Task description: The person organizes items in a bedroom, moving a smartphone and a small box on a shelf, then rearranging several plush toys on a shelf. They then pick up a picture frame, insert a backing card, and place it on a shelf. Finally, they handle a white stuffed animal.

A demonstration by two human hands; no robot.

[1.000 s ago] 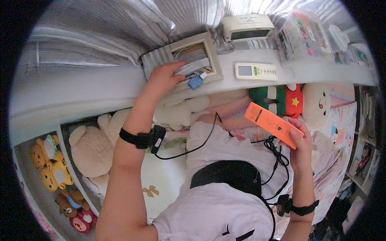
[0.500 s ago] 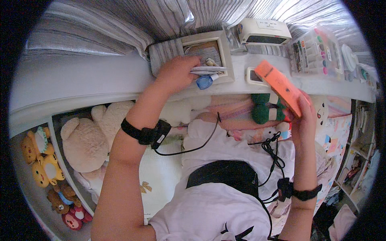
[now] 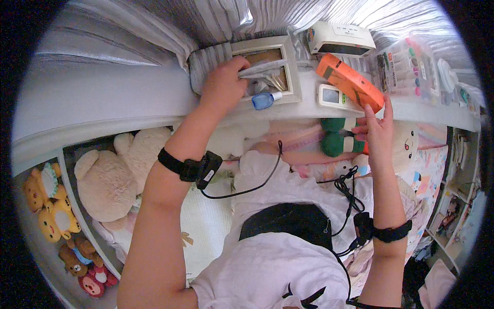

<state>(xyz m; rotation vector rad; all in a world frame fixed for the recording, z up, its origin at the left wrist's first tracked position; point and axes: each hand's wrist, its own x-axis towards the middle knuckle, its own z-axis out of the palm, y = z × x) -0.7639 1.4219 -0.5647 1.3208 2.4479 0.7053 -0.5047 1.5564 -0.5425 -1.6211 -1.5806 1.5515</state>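
Note:
My left hand [image 3: 222, 82] reaches up to the white ledge [image 3: 128, 100] and grips a flat silvery packet [image 3: 262, 68] lying across a small beige frame-like box [image 3: 288, 67]. A blue-capped small bottle [image 3: 264, 100] lies just below that box. My right hand [image 3: 377, 130] holds the lower end of a long orange box [image 3: 350, 81], raised up to the ledge and tilted, its upper end near a white device [image 3: 339, 38]. A white remote [image 3: 332, 96] lies on the ledge under the orange box.
A clear case of coloured markers [image 3: 406, 64] stands at the right of the ledge. Below the ledge are plush toys: a big cream bear [image 3: 110, 175], small yellow bears [image 3: 51, 211], a green-and-red plush [image 3: 337, 144]. Striped curtain fabric [image 3: 206, 20] hangs behind. Shelves [image 3: 458, 206] stand at the right.
My right hand has lifted the orange box from chest height up to the ledge. My left hand stayed at the beige box and closed on the silvery packet.

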